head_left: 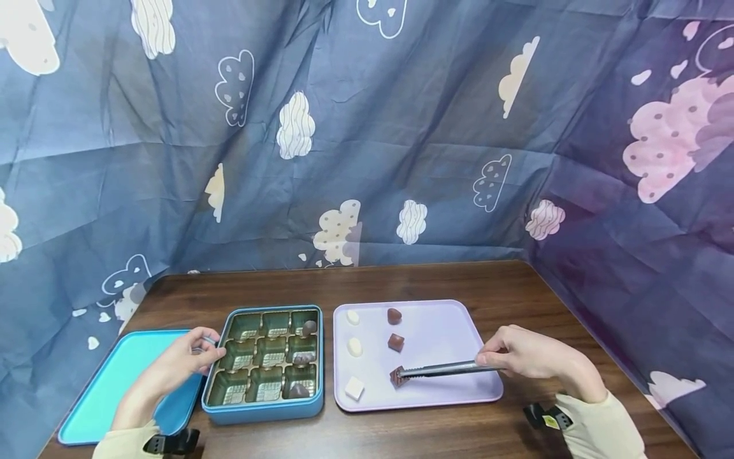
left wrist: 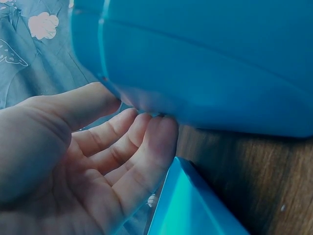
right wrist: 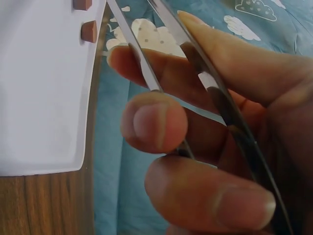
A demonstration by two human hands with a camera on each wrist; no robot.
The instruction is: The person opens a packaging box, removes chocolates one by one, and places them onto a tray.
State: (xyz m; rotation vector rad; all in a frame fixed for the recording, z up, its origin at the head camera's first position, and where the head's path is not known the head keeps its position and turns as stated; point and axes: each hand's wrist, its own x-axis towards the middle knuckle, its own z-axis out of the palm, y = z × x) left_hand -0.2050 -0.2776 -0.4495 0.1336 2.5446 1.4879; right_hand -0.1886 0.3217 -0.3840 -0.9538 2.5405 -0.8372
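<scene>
My left hand (head_left: 180,363) holds the left rim of a blue box (head_left: 264,411), thumb over the edge and curved fingers against the outer wall. The box has a gold-coloured insert with several compartments. Brown chocolates (head_left: 309,327) sit in its right-hand column. My right hand (head_left: 530,356) grips metal tongs (head_left: 444,369), with the two arms apart between its fingers in the right wrist view. The tong tips are at a dark square chocolate (head_left: 397,377) on the lilac tray (head_left: 441,325). Two other brown chocolates (head_left: 395,342) lie behind it.
On the tray's left side, a white cube (head_left: 354,388) and two rounded white pieces (head_left: 354,347) form a column. A turquoise tray (head_left: 129,370) lies left of the box, partly under my left arm. Patterned blue cloth (head_left: 367,127) hangs behind the wooden table (head_left: 275,280).
</scene>
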